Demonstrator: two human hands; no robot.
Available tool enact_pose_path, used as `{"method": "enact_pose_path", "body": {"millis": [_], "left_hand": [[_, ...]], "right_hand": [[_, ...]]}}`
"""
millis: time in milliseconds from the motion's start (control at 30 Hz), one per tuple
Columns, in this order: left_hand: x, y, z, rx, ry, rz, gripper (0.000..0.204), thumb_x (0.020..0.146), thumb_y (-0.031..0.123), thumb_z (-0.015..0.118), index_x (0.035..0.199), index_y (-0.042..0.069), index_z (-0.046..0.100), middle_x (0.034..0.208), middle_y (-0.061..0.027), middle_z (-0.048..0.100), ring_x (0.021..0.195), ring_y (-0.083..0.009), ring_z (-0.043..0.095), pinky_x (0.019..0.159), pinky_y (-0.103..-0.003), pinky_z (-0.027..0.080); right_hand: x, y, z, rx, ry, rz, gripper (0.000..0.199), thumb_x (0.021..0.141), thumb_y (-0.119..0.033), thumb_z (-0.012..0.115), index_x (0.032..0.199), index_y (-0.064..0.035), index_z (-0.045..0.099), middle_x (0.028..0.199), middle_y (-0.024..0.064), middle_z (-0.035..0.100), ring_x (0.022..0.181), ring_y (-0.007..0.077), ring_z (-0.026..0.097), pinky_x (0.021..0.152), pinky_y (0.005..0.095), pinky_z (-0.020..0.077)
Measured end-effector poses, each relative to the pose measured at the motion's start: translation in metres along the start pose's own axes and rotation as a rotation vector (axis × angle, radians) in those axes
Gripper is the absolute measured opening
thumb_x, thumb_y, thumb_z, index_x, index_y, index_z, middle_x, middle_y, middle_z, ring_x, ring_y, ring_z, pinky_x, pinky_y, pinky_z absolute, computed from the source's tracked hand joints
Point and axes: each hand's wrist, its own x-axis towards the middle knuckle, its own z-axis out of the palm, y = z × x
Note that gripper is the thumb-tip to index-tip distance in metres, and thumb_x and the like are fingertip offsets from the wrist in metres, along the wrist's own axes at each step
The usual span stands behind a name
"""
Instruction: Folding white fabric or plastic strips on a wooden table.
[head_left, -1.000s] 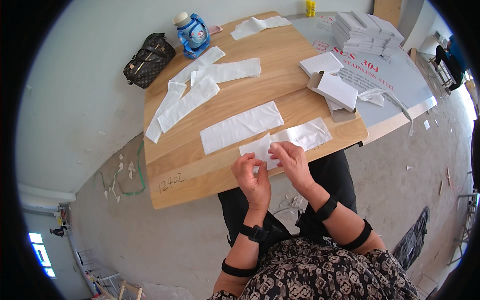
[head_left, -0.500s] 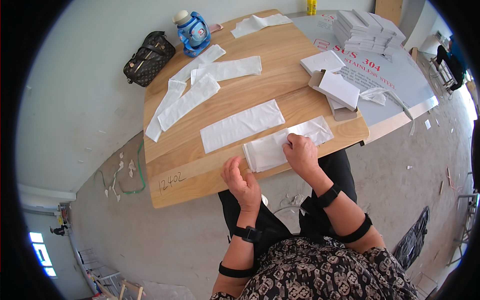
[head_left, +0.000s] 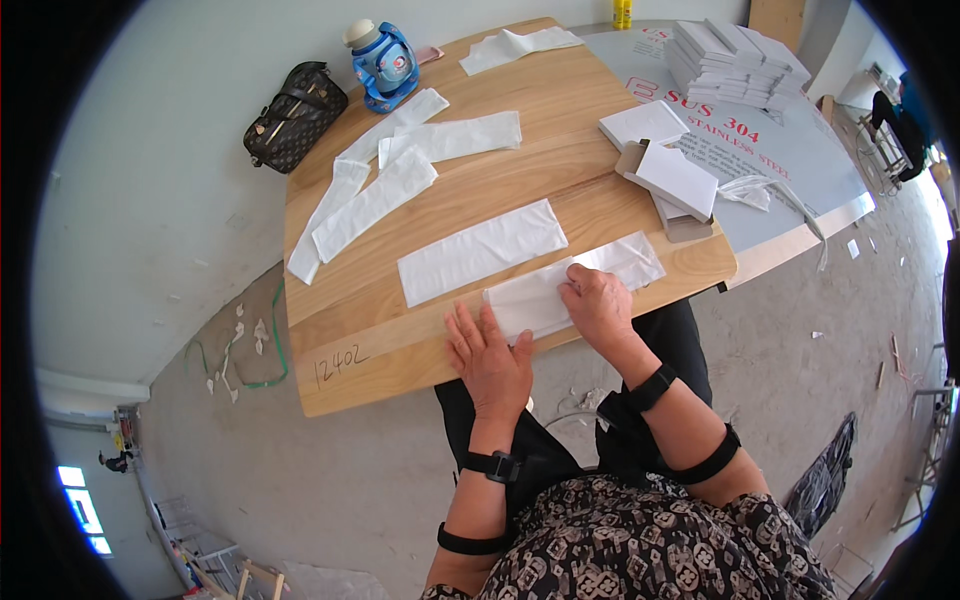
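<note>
A folded strip of thin white sheet (head_left: 527,303), plastic or cloth, lies along the table's near edge. At its left end my left hand (head_left: 488,358) rests flat with the fingers spread. My right hand (head_left: 600,308) is closed on the middle of the same strip; its fingertips are partly hidden under the knuckles. Just beyond lies a second white strip (head_left: 482,252), laid out smooth. More white strips (head_left: 375,207) overlap one another farther left, and another (head_left: 520,46) lies at the far edge.
The wooden table (head_left: 560,180) adjoins a grey sheet-covered surface (head_left: 800,190). Opened white boxes (head_left: 675,178) sit at the right, with stacked flat white boxes (head_left: 735,65) behind. A blue bottle (head_left: 385,70), a dark handbag (head_left: 297,118) and a yellow container (head_left: 622,14) stand at the back.
My left hand has turned from raised and half curled to flat, coming down at the strip's left end. That end now looks smoother. My right hand stays nearly in place.
</note>
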Motion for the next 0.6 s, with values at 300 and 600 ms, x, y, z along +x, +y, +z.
{"method": "enact_pose_path", "body": {"millis": [300, 600], "left_hand": [[0.019, 0.015, -0.015, 0.005, -0.043, 0.312, 0.075, 0.092, 0.042, 0.054, 0.147, -0.001, 0.026, 0.155, -0.0205, 0.019, 0.144, -0.0347, 0.017, 0.114, -0.055, 0.011], [0.016, 0.006, -0.003, 0.044, -0.113, 0.242, 0.081, 0.089, 0.043, 0.059, 0.145, -0.005, 0.026, 0.153, -0.0228, 0.023, 0.145, -0.0339, 0.017, 0.114, -0.057, 0.012]], "right_hand": [[0.0, 0.001, 0.001, -0.015, 0.001, -0.004, 0.015, 0.082, -0.021, 0.059, 0.08, -0.0062, 0.062, 0.073, 0.0192, 0.065, 0.074, 0.04, 0.064, 0.066, 0.0487, 0.0506], [0.004, 0.011, -0.004, 0.001, -0.009, -0.013, 0.016, 0.078, -0.019, 0.064, 0.079, -0.004, 0.059, 0.072, 0.0188, 0.065, 0.072, 0.0395, 0.064, 0.065, 0.0481, 0.0503]]}}
